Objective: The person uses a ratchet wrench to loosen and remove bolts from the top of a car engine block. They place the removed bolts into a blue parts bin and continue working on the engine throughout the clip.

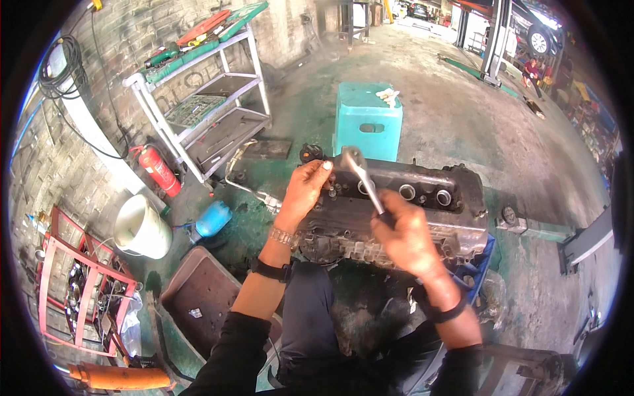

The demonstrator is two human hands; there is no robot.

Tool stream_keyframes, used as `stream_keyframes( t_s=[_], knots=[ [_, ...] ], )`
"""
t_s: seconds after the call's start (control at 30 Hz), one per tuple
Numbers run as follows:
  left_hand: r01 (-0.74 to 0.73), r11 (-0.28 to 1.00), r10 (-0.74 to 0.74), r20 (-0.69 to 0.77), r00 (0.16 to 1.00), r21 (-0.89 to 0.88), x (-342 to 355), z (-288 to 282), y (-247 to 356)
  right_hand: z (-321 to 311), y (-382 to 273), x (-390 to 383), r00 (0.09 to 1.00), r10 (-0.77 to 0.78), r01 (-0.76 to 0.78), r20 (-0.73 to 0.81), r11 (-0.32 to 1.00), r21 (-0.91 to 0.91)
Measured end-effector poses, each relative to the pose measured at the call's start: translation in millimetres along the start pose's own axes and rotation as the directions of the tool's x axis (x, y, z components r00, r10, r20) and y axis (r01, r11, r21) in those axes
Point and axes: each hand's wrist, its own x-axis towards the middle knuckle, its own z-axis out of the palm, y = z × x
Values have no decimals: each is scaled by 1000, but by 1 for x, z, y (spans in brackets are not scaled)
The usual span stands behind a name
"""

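In my right hand (403,231) is a hammer (367,182), its bright shaft slanting up and left from a dark grip. Motion blurs its head, which is close to my left fingertips. My left hand (307,188) is closed, thumb up, over the left end of the engine; whatever it pinches is too small or hidden to make out. Below both hands lies a greasy dark engine cylinder head (396,224) with its cover. Several round ringed holes show along its top, one of them partly behind the hammer.
Beyond the engine stands a turquoise plastic stool (370,119) with a crumpled pale cloth on it. At left are a tool cart (205,99), a fire extinguisher (158,170), a white bucket (140,228) and a grey tub (191,300). A blue crate (485,264) shows under the engine's right end.
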Motion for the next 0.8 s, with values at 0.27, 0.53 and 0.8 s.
stream_keyframes(
  t_s=[0.27,0.53,0.8],
  knots=[
    [41,995,-44,-30,999,-94,0,2,0,-49,8,37,948,-272,317,165,766,-559],
    [-29,1000,29,-6,1000,-1,-4,2,5,-49,38,78,933,-177,331,315,768,-548],
    [1,1000,-1,-4,1000,18,-5,3,8,-48,45,96,921,-116,306,371,806,-507]
  ],
)
